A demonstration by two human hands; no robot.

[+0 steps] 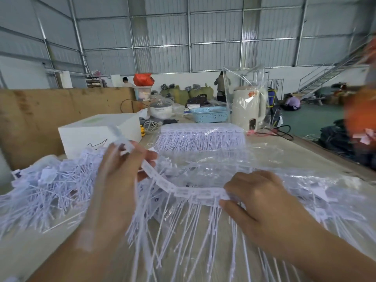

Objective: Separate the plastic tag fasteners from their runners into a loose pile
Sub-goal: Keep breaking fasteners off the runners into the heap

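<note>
**White fastener strip held at both ends**

White plastic tag-fastener strip [183,191] spans both hands over the worktop's [317,151] near edge, tails hanging. Left hand [120,178] grip clamped on its upper end, right hand [258,204] pinching the other. Loose pile [50,192] at left edge; unsplit stack [203,137] behind.

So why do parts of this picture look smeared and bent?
Head view: the orange shape at the right edge is motion-blurred; the wide lens bows the wall beams; daylight glares off the clear plastic sheet; the hands and fastener strip stay fairly sharp.
</note>
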